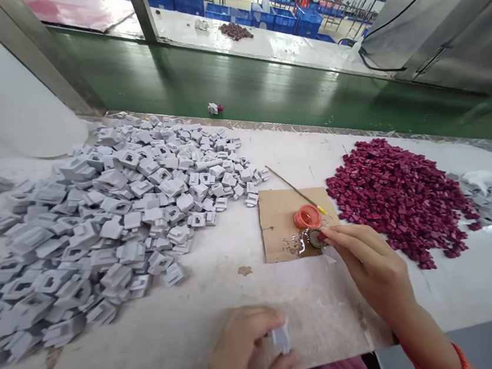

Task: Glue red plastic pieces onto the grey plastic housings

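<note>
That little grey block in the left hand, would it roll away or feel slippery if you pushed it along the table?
The grey block looks boxy with flat faces, so it would probably slide, not roll. The left hand pinches it easily between fingertips, so it seems light. Its matte look, like the blocks in the grey pile, suggests little slipperiness, though I can't be sure.

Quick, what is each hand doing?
Left hand: closed on a grey piece.
Right hand: pinching a dark red piece at the small cap.

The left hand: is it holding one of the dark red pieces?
No, the left hand holds a grey piece, while the dark red pieces lie heaped near the right hand.
</note>
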A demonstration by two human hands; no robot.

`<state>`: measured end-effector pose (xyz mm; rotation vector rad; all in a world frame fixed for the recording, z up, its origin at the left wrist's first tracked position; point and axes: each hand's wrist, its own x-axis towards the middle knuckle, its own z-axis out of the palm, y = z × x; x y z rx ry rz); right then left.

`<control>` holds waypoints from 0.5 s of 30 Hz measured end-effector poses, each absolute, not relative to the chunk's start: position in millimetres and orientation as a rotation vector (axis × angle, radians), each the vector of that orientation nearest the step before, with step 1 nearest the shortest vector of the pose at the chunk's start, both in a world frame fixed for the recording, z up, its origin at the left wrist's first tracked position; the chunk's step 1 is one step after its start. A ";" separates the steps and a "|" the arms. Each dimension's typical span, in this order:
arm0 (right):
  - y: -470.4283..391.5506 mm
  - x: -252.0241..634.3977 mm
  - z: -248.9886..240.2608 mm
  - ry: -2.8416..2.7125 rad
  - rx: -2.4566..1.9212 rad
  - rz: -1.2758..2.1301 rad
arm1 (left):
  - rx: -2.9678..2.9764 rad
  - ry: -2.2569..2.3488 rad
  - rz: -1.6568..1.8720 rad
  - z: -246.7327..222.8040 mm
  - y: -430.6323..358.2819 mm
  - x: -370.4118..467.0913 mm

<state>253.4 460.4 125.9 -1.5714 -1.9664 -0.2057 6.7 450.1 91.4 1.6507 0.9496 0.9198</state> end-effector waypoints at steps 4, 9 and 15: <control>464.4 254.0 126.6 -2.030 -1.569 -0.184 | 1.981 0.943 0.948 89.5 450.6 9.4; 455.5 249.8 136.4 -1.940 -1.597 -0.218 | 2.208 1.067 1.043 88.6 445.1 16.5; 421.8 208.2 131.8 -1.551 -1.547 0.378 | 2.238 1.135 1.105 82.5 444.2 23.8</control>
